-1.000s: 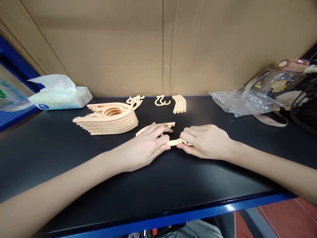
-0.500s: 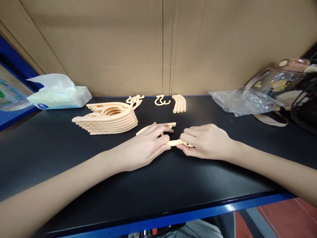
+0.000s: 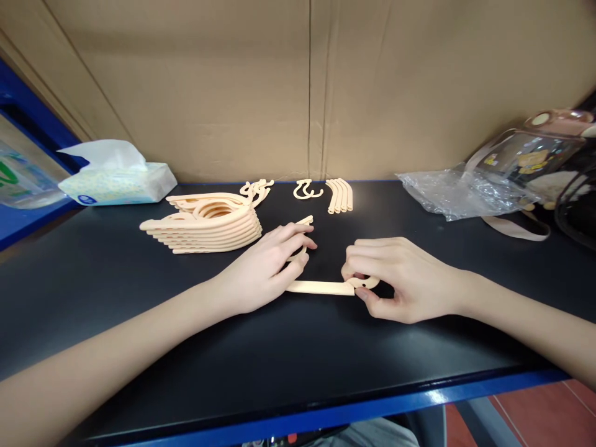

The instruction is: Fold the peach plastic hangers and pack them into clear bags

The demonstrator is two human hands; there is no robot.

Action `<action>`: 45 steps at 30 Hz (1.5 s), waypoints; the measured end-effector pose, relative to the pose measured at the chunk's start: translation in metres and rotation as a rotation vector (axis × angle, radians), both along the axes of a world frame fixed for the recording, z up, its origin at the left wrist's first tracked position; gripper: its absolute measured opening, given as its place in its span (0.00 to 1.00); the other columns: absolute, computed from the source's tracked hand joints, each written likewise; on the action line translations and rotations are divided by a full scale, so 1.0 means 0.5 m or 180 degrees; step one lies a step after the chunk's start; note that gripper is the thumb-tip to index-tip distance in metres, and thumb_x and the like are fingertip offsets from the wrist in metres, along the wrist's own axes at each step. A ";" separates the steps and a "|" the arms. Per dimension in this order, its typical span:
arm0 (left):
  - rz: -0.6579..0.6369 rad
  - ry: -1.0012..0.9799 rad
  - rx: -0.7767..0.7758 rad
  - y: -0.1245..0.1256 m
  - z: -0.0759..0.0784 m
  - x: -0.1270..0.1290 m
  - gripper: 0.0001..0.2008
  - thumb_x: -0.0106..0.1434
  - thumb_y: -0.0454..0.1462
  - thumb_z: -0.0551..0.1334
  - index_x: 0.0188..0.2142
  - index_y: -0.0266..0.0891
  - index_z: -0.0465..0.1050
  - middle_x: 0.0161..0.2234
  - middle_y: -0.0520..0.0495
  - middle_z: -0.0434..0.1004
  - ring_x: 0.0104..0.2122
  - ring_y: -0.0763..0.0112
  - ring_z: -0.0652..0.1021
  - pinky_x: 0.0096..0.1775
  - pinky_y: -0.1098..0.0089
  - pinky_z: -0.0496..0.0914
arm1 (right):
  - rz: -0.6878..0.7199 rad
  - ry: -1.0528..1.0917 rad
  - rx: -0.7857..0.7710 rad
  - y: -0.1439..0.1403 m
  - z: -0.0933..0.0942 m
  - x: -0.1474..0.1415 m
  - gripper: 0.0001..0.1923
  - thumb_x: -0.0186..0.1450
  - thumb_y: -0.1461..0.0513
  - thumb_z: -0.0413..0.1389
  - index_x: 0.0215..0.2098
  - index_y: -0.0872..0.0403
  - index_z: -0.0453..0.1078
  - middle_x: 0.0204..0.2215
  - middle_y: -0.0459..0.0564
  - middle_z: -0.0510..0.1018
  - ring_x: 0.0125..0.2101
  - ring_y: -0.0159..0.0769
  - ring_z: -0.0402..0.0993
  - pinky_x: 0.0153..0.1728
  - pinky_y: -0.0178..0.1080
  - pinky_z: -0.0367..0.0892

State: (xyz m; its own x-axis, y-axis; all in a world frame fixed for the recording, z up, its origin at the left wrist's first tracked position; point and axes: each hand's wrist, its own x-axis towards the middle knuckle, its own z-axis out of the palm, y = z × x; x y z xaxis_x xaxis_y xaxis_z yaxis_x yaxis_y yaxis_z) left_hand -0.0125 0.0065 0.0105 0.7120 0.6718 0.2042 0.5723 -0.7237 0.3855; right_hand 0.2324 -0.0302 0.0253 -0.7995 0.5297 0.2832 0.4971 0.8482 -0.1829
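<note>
Centre frame: left hand (image 3: 263, 271) holds long cream plastic bar (image 3: 321, 287); right hand (image 3: 404, 279) pinches curved cream plastic piece (image 3: 371, 283). Skewed pressure could cause slippage.

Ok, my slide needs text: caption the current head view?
Left hand on a cream hanger, right hand pinching the small piece at its end; stacked hangers behind, to the left.
</note>
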 end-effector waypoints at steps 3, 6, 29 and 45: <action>0.0025 -0.0040 -0.0025 0.006 -0.006 -0.002 0.17 0.67 0.34 0.50 0.53 0.40 0.67 0.62 0.42 0.62 0.61 0.58 0.65 0.61 0.54 0.61 | 0.0064 0.0147 -0.0145 0.000 0.006 -0.002 0.05 0.62 0.68 0.51 0.31 0.54 0.67 0.35 0.48 0.73 0.35 0.32 0.65 0.38 0.36 0.62; 0.0005 -0.0189 -0.0026 0.011 -0.010 -0.004 0.19 0.65 0.33 0.51 0.55 0.41 0.66 0.62 0.42 0.62 0.61 0.57 0.65 0.59 0.54 0.64 | 0.0089 0.0157 -0.0294 0.003 0.010 0.002 0.07 0.63 0.68 0.51 0.34 0.53 0.70 0.48 0.53 0.72 0.43 0.35 0.66 0.46 0.41 0.63; 0.0327 -0.0738 0.0089 0.013 -0.014 0.004 0.19 0.65 0.35 0.60 0.54 0.41 0.61 0.52 0.45 0.70 0.54 0.64 0.74 0.55 0.60 0.70 | 0.0368 0.0694 -0.1340 -0.005 -0.010 -0.007 0.12 0.59 0.57 0.65 0.32 0.54 0.68 0.45 0.50 0.75 0.39 0.30 0.74 0.42 0.34 0.69; 0.0309 -0.0604 0.0284 0.018 -0.022 0.002 0.15 0.67 0.36 0.58 0.53 0.41 0.64 0.51 0.46 0.72 0.50 0.64 0.76 0.50 0.62 0.72 | 0.0417 0.0306 -0.1129 -0.014 -0.010 -0.018 0.10 0.59 0.67 0.59 0.38 0.52 0.65 0.47 0.52 0.74 0.47 0.36 0.68 0.45 0.39 0.66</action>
